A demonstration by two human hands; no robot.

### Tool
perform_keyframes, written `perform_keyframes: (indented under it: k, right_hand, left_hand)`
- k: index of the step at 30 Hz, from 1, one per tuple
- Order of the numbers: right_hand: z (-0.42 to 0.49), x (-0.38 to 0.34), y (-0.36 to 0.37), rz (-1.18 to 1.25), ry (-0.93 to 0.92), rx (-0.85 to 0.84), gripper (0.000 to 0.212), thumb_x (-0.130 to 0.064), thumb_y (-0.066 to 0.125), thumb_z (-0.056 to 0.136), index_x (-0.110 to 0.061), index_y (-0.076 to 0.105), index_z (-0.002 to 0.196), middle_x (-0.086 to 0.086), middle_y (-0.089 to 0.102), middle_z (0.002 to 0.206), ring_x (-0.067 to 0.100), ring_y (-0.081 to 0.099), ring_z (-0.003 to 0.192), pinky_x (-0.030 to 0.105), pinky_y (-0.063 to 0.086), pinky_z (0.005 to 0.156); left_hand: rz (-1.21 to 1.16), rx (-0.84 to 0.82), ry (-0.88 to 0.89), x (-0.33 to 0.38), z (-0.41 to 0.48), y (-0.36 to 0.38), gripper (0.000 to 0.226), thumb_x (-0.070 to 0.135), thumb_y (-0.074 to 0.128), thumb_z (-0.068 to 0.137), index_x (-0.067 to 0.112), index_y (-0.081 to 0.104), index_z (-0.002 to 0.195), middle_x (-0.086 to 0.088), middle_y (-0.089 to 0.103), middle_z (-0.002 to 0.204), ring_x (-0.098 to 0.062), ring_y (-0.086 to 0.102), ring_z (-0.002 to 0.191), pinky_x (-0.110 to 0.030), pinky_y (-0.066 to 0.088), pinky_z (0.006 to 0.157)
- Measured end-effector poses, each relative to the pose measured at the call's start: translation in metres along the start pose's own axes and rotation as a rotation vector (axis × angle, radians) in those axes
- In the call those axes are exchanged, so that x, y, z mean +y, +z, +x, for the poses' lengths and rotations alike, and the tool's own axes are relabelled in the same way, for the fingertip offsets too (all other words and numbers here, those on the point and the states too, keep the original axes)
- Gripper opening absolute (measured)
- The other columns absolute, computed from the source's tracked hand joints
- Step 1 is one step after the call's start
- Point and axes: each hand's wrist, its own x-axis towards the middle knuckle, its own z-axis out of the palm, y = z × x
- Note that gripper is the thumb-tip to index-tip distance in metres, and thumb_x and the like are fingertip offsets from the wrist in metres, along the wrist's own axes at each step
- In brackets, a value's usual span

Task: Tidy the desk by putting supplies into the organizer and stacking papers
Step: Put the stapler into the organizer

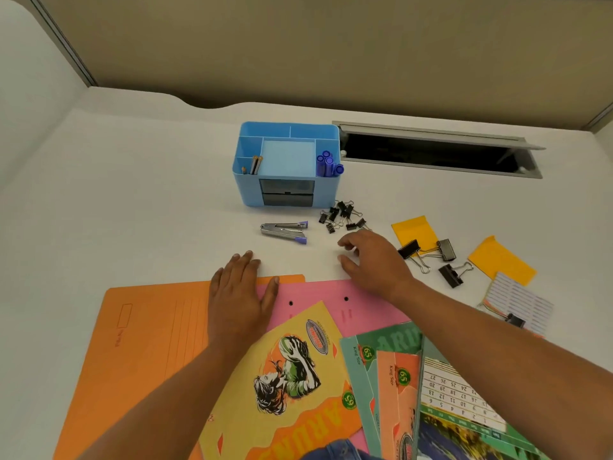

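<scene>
Left hand flat, fingers straight, pressing orange folder (over its edge with the pink folder), right hand reaching forward, fingers loosely spread, seemingly empty, near small binder clips

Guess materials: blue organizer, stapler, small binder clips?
Blue organizer: likely moulded plastic, matte, uniform colour, rounded corners. Stapler: bright metal body by its shine, purple tips probably plastic. Small binder clips: black bodies with wire handles, apparently metal; too small to be sure.

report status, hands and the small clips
Left hand flat on orange folder and pink folder. Right hand open, empty, beside small binder clips. Clips and stapler outside organizer. Path clear.
</scene>
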Motion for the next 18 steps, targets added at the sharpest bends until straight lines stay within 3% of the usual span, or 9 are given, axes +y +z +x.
perform_keyframes:
  k: [8, 14, 18]
  right_hand:
    - [0.032, -0.037, 0.001, -0.038, -0.089, -0.016, 0.043, -0.035, 0.065, 0.088, -0.025, 0.057, 0.130, -0.004, 0.056, 0.131, 0.017, 0.054, 0.113, 0.032, 0.045, 0.096]
    - [0.057, -0.069, 0.007, -0.184, -0.196, 0.052, 0.033, -0.037, 0.065, 0.086, -0.023, 0.064, 0.116, -0.002, 0.064, 0.113, 0.021, 0.053, 0.104, 0.036, 0.049, 0.084]
    - [0.070, -0.085, 0.013, -0.369, -0.213, -0.006, 0.028, -0.039, 0.062, 0.087, -0.021, 0.065, 0.108, 0.000, 0.063, 0.106, 0.022, 0.052, 0.100, 0.034, 0.044, 0.076]
  left_hand:
    - [0.006, -0.008, -0.015, 0.001, 0.001, 0.000, 0.064, 0.061, 0.028, 0.094, 0.019, 0.051, 0.136, 0.000, 0.043, 0.150, -0.019, 0.031, 0.143, -0.041, 0.020, 0.118]
    - [-0.012, 0.031, -0.015, 0.000, 0.000, 0.000, 0.063, 0.060, 0.030, 0.094, 0.017, 0.056, 0.131, -0.001, 0.048, 0.146, -0.019, 0.036, 0.140, -0.040, 0.022, 0.118]
    - [-0.008, 0.022, -0.015, 0.000, 0.001, 0.000, 0.065, 0.062, 0.032, 0.092, 0.016, 0.057, 0.131, -0.001, 0.049, 0.146, -0.020, 0.037, 0.140, -0.040, 0.024, 0.117]
